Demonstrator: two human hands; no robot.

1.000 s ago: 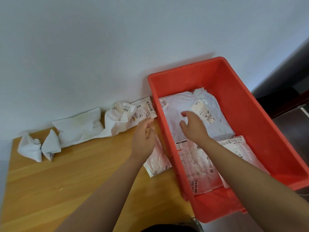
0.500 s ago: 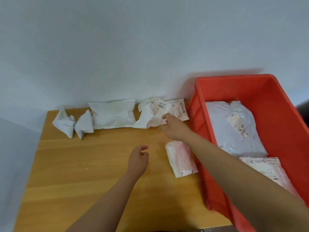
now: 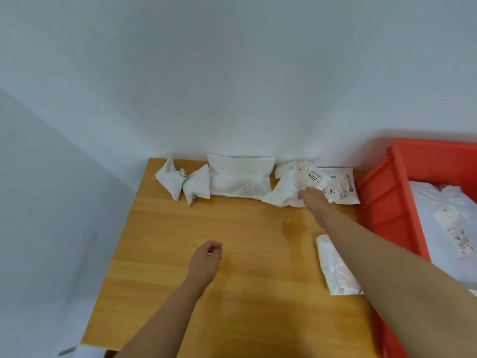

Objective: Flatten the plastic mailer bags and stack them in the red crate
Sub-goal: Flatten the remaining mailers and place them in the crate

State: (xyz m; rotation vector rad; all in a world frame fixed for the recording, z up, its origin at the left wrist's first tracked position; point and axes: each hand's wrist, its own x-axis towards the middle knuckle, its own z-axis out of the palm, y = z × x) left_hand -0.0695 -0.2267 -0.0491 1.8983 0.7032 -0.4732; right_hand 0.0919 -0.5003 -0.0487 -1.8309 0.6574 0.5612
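My right hand (image 3: 311, 200) reaches to the back of the wooden table (image 3: 245, 280) and grips a crumpled white mailer bag (image 3: 286, 189) with a "2004" label. A flatter labelled bag (image 3: 342, 186) lies just right of it, against the red crate (image 3: 384, 200). My left hand (image 3: 206, 259) hovers over the middle of the table, its fingers loosely curled with nothing in them. Along the wall lie a flat white bag (image 3: 240, 180) and two crumpled ones (image 3: 171, 180) (image 3: 197, 187). A pinkish bag (image 3: 333, 267) lies under my right forearm. Inside the crate lie flattened bags (image 3: 444, 223).
White walls meet at the table's back left corner. The table's left edge drops off to a grey floor. The crate stands at the table's right side, its tall wall next to my right arm.
My right hand left the crate and reached left to the crumpled labelled bag, now gripping it. My left hand drew back toward the table's middle. The view swung left.
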